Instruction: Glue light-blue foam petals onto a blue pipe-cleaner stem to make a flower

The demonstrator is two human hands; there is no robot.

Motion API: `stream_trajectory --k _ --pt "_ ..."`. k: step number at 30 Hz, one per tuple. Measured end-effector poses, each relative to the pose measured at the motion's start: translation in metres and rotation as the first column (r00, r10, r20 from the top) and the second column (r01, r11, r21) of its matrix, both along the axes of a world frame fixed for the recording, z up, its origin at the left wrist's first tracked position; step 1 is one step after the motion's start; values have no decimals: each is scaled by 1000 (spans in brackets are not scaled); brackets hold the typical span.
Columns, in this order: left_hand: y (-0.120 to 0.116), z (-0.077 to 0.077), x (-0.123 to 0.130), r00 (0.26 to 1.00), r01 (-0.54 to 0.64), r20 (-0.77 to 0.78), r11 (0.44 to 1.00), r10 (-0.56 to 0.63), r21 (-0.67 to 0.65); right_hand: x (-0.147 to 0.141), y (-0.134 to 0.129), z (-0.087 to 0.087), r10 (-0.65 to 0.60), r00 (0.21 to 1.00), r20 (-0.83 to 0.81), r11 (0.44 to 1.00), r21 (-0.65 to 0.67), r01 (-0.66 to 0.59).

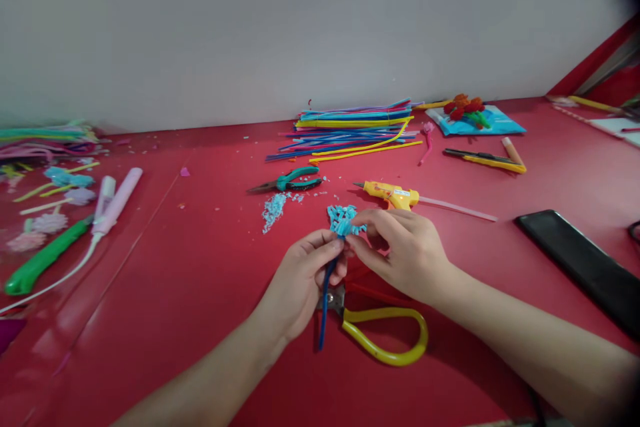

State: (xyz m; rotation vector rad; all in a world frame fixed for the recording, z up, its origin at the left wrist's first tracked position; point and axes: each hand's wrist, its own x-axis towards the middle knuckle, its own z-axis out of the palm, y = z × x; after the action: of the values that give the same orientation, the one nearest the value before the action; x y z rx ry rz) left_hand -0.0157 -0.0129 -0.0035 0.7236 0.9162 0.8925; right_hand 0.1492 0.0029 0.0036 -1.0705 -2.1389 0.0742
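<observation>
A light blue curled flower piece (342,219) tops a dark blue stem (325,310) that hangs down toward me. My left hand (307,270) pinches the stem just under the flower between thumb and fingers. At the flower's right edge, the thumb and index finger of my right hand (405,250) close on its light blue strips. Beneath both hands lie scissors with yellow handles (385,337), their blades partly hidden by my left hand. Light blue scraps (274,211) are piled on the red table (200,347) beyond my left hand.
Teal pliers (295,180) and a yellow glue gun (393,195) lie beyond my hands. Coloured pipe cleaners (350,130) are bundled near the wall. A black phone (580,267) and a cutter (485,160) are at right; a green-handled tool (47,257) and a pink corded device (117,200) at left.
</observation>
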Motion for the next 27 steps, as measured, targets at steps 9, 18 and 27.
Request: stream_trajectory --k 9,18,27 --pt "0 0 -1 1000 -6 0 1000 6 0 0 0 0 -6 1000 11 1000 5 6" --pt "1 1 0 1000 -8 11 1000 8 -5 -1 -2 1 3 999 -39 1000 10 -3" --pt "0 -1 0 1000 13 14 1000 -13 3 -2 -2 -2 -9 1000 -11 1000 8 9"
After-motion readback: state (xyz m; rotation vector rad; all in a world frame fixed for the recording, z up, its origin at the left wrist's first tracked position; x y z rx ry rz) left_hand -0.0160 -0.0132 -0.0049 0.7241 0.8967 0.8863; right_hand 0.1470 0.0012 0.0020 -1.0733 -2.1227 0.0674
